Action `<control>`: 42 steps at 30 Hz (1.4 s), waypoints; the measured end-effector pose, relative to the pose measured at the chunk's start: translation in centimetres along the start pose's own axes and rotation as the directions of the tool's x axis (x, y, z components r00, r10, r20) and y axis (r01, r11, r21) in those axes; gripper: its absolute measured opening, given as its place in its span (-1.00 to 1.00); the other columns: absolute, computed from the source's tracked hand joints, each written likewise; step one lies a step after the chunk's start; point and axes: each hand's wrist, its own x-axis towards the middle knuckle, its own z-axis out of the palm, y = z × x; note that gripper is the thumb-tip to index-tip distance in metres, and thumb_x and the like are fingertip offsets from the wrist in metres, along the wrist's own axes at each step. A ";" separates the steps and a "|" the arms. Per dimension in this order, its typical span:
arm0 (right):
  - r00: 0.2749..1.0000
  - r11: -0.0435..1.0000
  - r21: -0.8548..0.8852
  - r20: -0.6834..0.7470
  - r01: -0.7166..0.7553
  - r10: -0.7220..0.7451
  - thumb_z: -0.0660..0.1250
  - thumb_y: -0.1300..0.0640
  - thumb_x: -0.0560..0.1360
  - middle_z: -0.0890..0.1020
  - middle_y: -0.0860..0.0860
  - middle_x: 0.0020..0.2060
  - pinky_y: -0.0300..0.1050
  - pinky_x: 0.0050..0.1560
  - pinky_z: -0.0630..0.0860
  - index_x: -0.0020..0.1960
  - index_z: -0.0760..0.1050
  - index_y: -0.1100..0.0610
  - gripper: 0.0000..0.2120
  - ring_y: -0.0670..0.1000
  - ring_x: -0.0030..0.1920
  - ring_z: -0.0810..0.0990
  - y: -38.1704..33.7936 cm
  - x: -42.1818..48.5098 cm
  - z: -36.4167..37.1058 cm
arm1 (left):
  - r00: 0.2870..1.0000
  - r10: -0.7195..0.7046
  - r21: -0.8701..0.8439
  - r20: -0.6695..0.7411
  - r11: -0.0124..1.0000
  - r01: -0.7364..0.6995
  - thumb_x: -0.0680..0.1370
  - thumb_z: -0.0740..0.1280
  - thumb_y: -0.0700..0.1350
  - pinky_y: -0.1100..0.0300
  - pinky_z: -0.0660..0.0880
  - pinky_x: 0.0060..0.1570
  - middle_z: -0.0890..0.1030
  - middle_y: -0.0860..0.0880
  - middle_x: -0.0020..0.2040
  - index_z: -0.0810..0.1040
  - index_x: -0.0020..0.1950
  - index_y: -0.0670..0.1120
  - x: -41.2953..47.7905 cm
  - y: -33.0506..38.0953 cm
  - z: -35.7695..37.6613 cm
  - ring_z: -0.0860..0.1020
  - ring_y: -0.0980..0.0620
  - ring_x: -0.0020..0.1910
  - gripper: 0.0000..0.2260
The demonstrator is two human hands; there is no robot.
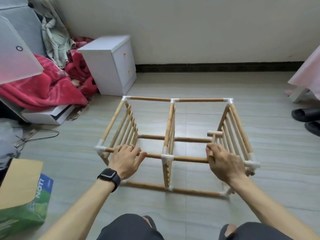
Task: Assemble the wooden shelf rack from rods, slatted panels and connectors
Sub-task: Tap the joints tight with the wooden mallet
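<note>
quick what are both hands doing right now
Left hand: open, fingers resting on the rack's near top rod.
Right hand: closed around the wooden mallet handle.

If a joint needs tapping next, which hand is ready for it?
Probably the right hand: it grips the wooden mallet by its handle. The left hand lies on the rack's near top rod, holding no tool.
</note>
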 end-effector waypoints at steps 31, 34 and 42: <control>0.965 0.885 0.458 0.258 -0.085 -0.041 0.20 -0.01 0.68 0.49 -0.12 -0.48 -0.10 -0.39 0.34 -0.14 0.52 0.03 -0.73 -0.10 -0.48 0.43 -9.2 1.6 -3.1 | 0.868 -0.471 -0.773 0.160 0.488 0.407 0.64 0.21 -0.05 -0.08 0.52 0.16 0.60 -0.10 0.17 0.43 0.25 -0.02 -0.5 2.3 3.0 0.58 -0.14 0.17 -0.81; 0.982 0.866 0.493 0.113 0.079 -0.153 0.08 -0.06 0.70 0.44 -0.13 -0.47 -0.14 -0.47 0.33 -0.06 0.40 0.03 -0.75 -0.06 -0.50 0.42 -12.4 3.5 -2.8 | 0.871 -0.464 -0.744 0.163 0.522 0.417 0.69 0.10 -0.03 0.10 0.53 -0.23 0.67 -0.03 -0.11 0.45 -0.01 0.05 -0.3 1.3 3.7 0.62 -0.01 -0.18 -0.83; 0.942 0.891 0.374 0.108 0.257 -0.317 -0.08 -0.16 0.71 0.35 -0.13 -0.49 -0.23 -0.52 0.22 -0.06 0.24 -0.04 -0.71 -0.03 -0.54 0.36 -15.0 5.1 -1.3 | 0.891 -0.449 -0.591 0.063 0.703 0.396 0.69 0.02 0.11 0.02 0.50 -0.30 0.59 -0.03 -0.24 0.41 0.06 0.04 -0.2 0.7 4.0 0.56 -0.11 -0.26 -0.76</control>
